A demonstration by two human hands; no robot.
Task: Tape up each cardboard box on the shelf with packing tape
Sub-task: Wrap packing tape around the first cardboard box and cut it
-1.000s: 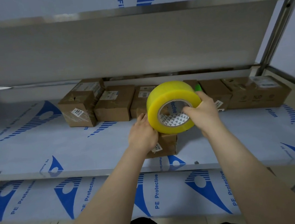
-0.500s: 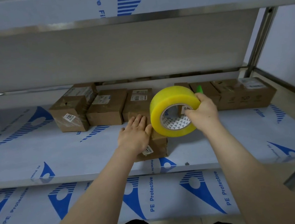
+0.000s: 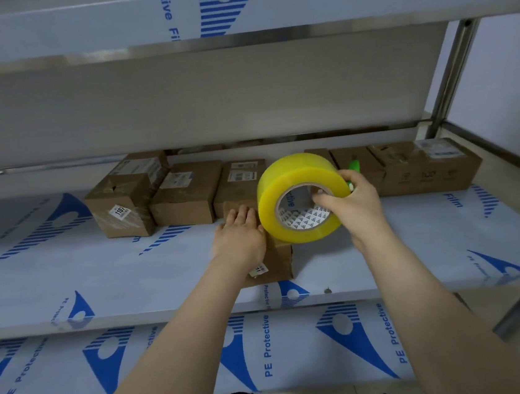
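The shelf (image 3: 131,276) front edge lies nearest. The box (image 3: 281,264) in work stands just behind it, apart from the back row.

The left grip (image 3: 240,236) lies flat on the box top, fingers straight, holding nothing. The right grip (image 3: 355,207) is closed on the roll (image 3: 286,187), with fingers hooked through the core. The roll hangs over the right part of the box; contact cannot be confirmed, and no free tape end is visible. A green item (image 3: 354,166) shows just behind this grip; whether it is held cannot be told.

Procedure, as judged:
1. Press the box down with the left grip.
2. Lay tape along the flap seam.
3. Draw the roll straight and smooth the tape behind it.
4. Prevent the box from sliding toward the front edge.

Clearance: open shelf lies left and right of the box. The back row (image 3: 187,198) limits travel away from the person. The upper shelf (image 3: 231,12) limits lift.
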